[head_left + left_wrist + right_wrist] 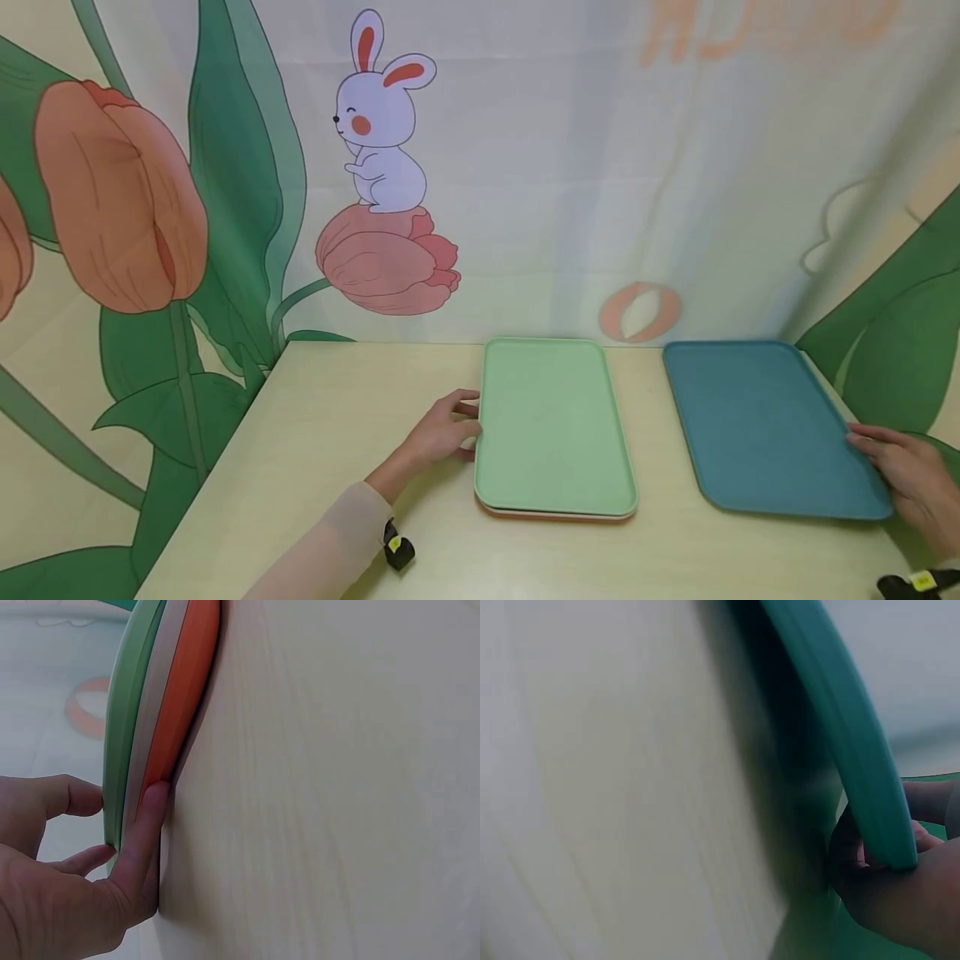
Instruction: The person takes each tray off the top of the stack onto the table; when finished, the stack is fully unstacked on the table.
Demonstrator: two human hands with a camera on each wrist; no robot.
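A stack of trays lies on the table: a light green tray (553, 425) on top, a beige tray (156, 697) in the middle and an orange tray (182, 690) at the bottom. Against the stack's left edge rests my left hand (442, 429); its fingertips touch the green rim and the orange side. My right hand (911, 475) grips the right edge of a blue tray (772, 425), with fingers curled beneath it. In the right wrist view, that edge stands above the tabletop with a dark shadow below.
The pale wooden table (352, 392) runs up to a hanging cloth (525, 167) printed with a rabbit and tulips. A strip of tabletop separates the green stack from the blue tray. Black bands sit on both wrists.
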